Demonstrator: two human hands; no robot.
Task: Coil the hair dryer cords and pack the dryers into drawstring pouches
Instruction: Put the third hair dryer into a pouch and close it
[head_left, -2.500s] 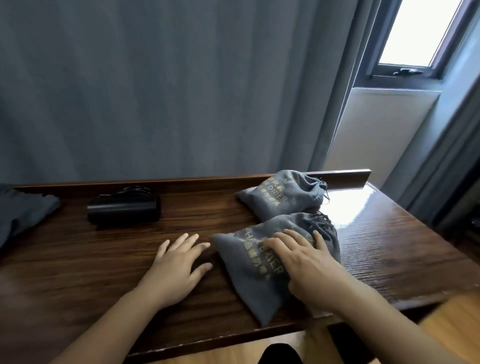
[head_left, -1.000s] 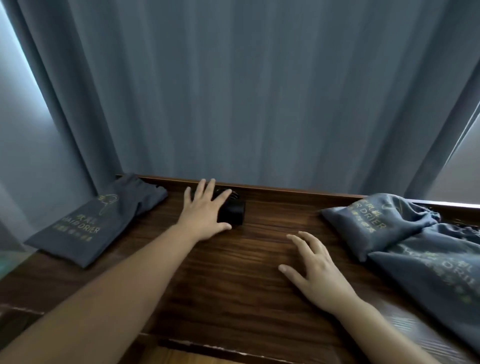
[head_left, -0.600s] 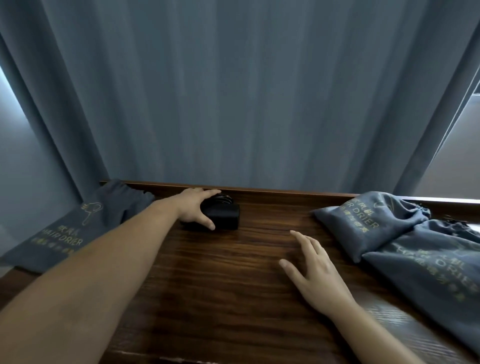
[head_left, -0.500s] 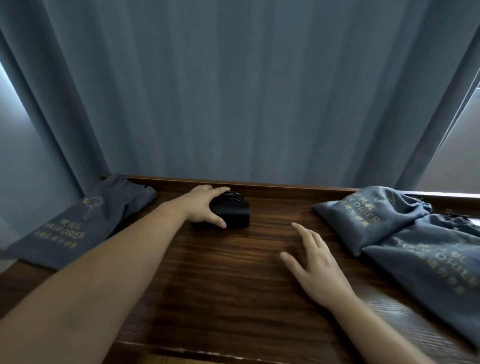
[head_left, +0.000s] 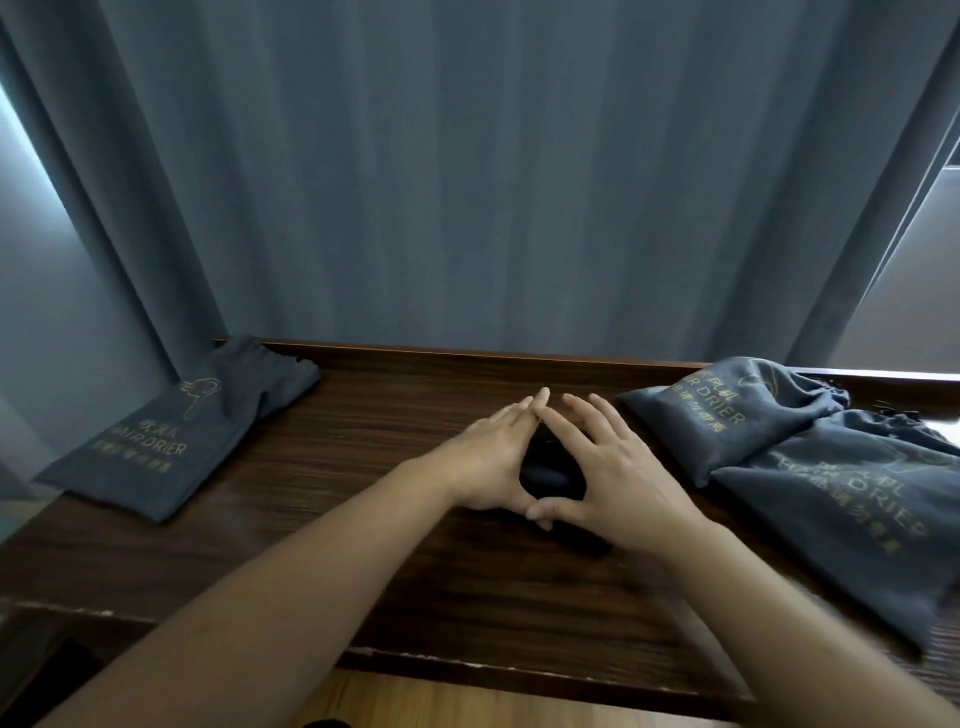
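Note:
A black hair dryer lies in the middle of the dark wooden table, mostly covered by my hands. My left hand rests on its left side and my right hand on its right side, with thumbs and fingertips meeting around it. An empty flat grey drawstring pouch printed HAIR DRIER lies at the far left. Two filled grey pouches lie at the right, one at the back and one nearer. The dryer's cord is hidden.
A blue-grey curtain hangs right behind the table's raised back ledge. The table's front edge runs below my forearms, with wooden floor beneath. Window light shows at the far left and upper right.
My left hand has dragged the dryer from the back ledge toward the table's middle. My right hand has moved from the bare tabletop onto the dryer.

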